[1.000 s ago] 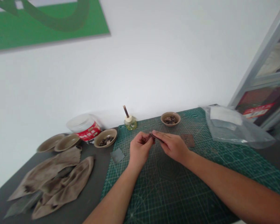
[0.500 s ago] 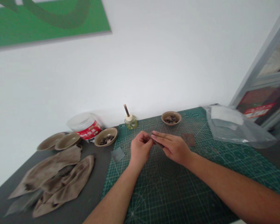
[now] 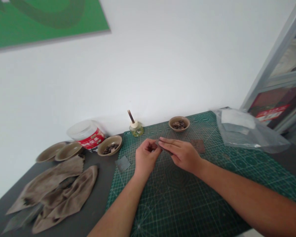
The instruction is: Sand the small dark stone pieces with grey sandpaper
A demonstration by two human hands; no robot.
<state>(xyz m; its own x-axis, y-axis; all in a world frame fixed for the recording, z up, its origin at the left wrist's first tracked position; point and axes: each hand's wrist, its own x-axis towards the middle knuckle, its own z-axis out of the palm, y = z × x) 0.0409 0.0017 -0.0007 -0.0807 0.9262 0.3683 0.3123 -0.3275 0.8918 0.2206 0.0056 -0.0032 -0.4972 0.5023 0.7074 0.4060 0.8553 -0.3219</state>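
Over the cutting mat [image 3: 187, 207] my two hands meet. My right hand [image 3: 185, 156] has its fingers laid along a thin grey-brown sheet [image 3: 166, 151], which looks like a piece of sandpaper, with the thumb beneath. Closed in a pinch, my left hand [image 3: 145, 158] meets the right fingertips at the sheet's far end; whatever small thing it grips is hidden by the fingers. A grey square sheet [image 3: 122, 163] lies flat on the mat to the left. To the right, partly behind my right hand, is a brown square sheet [image 3: 198, 145].
Dark pebble-like pieces fill a bowl [image 3: 179, 119] at the back and another bowl [image 3: 120, 144] on the left. Further left are two more bowls [image 3: 48, 154], a plastic tub [image 3: 91, 138] and crumpled cloths [image 3: 71, 197]. A diffuser bottle [image 3: 136, 130] stands by the wall; a plastic bag [image 3: 251, 135] lies right.
The view has shifted slightly, so the scene sits a little further left. Both hands stay together, with only a small shift of the fingers at the sheet.
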